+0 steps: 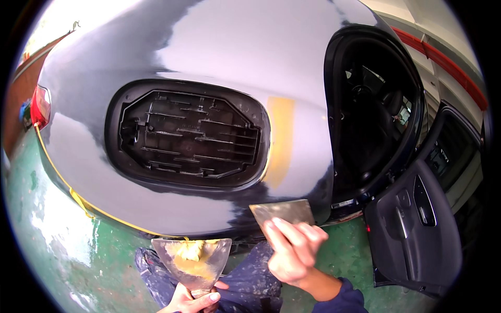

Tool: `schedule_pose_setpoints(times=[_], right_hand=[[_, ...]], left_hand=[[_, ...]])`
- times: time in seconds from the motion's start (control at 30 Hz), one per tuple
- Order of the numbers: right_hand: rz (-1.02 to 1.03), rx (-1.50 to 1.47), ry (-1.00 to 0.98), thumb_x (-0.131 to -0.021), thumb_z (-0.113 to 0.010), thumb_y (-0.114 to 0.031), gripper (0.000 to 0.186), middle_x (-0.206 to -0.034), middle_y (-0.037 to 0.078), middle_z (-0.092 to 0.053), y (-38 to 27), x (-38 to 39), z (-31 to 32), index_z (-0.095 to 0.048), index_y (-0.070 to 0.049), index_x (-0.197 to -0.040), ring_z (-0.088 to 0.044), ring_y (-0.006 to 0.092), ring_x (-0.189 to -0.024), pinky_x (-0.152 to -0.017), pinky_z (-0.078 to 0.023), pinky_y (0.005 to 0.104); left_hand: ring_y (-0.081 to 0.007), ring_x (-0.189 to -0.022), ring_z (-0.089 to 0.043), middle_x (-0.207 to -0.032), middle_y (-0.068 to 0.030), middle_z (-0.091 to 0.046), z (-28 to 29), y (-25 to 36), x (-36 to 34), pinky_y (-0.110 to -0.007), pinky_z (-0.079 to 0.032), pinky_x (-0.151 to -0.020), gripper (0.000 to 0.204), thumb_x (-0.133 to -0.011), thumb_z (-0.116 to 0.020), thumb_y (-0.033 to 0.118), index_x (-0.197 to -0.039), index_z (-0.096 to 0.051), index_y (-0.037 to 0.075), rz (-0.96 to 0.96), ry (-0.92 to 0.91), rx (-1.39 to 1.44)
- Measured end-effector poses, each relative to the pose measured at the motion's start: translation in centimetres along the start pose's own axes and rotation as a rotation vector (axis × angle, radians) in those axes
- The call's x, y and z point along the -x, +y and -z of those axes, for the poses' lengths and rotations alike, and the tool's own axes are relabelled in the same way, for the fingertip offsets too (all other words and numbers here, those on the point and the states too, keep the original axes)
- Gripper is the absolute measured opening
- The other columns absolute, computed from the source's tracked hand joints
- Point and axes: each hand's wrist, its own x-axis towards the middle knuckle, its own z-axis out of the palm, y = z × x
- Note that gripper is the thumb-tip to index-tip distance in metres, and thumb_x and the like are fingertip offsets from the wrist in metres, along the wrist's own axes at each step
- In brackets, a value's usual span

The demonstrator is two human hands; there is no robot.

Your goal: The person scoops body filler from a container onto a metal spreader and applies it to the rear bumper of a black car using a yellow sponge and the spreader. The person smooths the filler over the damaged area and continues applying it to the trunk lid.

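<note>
My left hand (pixel 195 298) grips a wide metal scraper (pixel 169 255) with a lump of yellow putty (pixel 192 250) on it, low in the middle of the head view. My right hand (pixel 292 248) holds a flat metal spreader (pixel 276 208) at the lower edge of a car's grey-patched rear side panel (pixel 240 47); whether it touches the panel I cannot tell. Above the spreader, a yellow filler band (pixel 280 138) lies beside a black oval recess (pixel 190 135) in the panel.
An open window or door opening (pixel 376 135) shows a dark interior at right, with an open door (pixel 412 229) below it. A red tail lamp (pixel 40 106) and yellow edging (pixel 55 161) are at left. The green floor (pixel 62 250) shows below; a red rail (pixel 438 60) runs behind.
</note>
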Motion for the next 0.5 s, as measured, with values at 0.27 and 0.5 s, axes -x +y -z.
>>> schedule_pose_setpoints(times=[0.27, 0.5], right_hand=[[0.031, -0.059, 0.061, -0.084, -0.053, -0.014, 0.037, -0.109, 0.012, -0.067, 0.1, 0.3, 4.4, -0.072, -0.001, -0.113, -0.052, 0.0252, -0.095, -0.083, -0.043, 0.0356], [0.178, -0.033, 0.021, -0.087, -0.060, -0.024, 0.030, -0.110, 0.001, -0.069, -0.4, 1.0, 4.9, -0.076, -0.011, -0.109, -0.050, 0.0219, -0.094, -0.081, -0.038, 0.0342]], left_hand=[[-0.0043, -0.049, -0.042, -0.063, 0.0052, -0.053, -4.5, 1.9, -2.4, -0.023, -0.031, -0.044, 0.026, -0.102, -0.065, 0.020, -0.121, -0.065, 0.002, -0.041, -0.034, -0.064], [-0.0026, -0.052, -0.042, -0.065, 0.0061, -0.049, -4.1, 0.2, -6.1, -0.023, -0.032, -0.047, 0.026, -0.105, -0.059, 0.013, -0.129, -0.059, 0.003, -0.105, -0.188, -0.057]])
